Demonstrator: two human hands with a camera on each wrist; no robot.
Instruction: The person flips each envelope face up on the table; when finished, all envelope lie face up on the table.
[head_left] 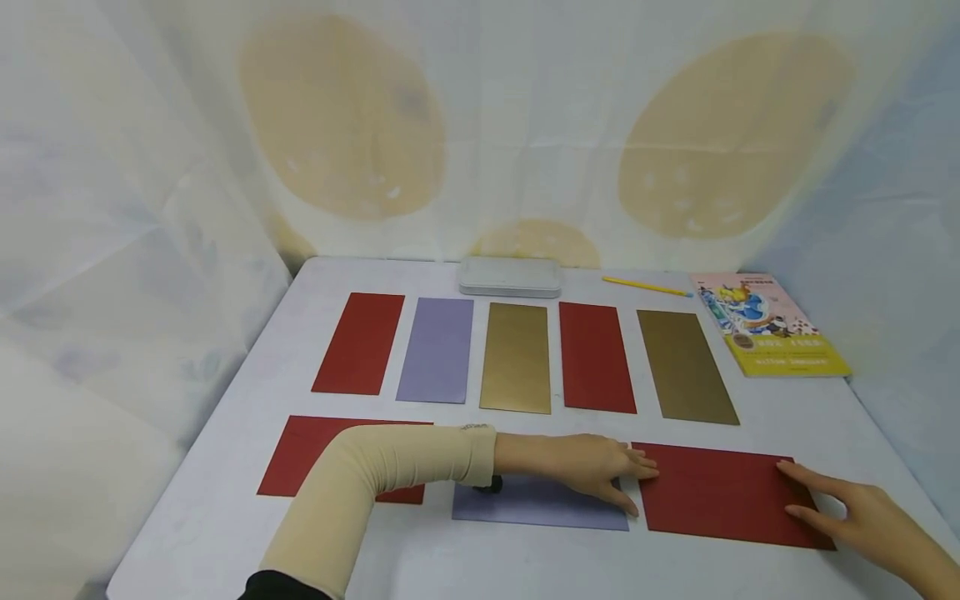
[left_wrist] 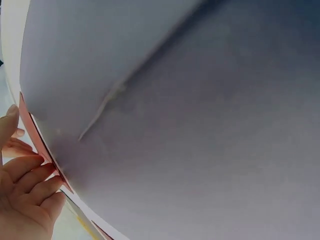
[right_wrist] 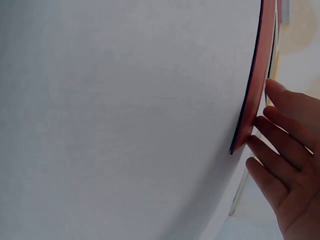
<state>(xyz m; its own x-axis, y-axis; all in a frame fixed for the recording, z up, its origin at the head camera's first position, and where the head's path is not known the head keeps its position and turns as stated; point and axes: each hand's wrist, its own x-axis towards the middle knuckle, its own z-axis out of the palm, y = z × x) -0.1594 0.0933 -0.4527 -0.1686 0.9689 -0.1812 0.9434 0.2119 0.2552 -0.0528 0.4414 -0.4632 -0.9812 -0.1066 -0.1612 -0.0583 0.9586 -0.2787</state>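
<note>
A red card [head_left: 720, 493], thin and rectangular, lies sideways at the right of the near row. My left hand [head_left: 588, 462] reaches across a lavender card [head_left: 540, 510], partly covering it, with the extended fingertips on the red card's left edge. At the opposite end, my right hand [head_left: 847, 504] touches the red card with spread thumb and fingers. In the right wrist view, the fingers [right_wrist: 280, 150] are fairly straight along the red strip of its surface. Left of the lavender card, another red card [head_left: 300, 454] is partly hidden under my left sleeve.
Behind stands a row of upright-turned cards: red [head_left: 360, 343], lavender [head_left: 437, 350], gold [head_left: 515, 358], red [head_left: 596, 358] and darker gold [head_left: 687, 367]. A pale flat case [head_left: 510, 277], a yellow pencil [head_left: 647, 287] and a colourful book [head_left: 772, 325] lie along the table's back.
</note>
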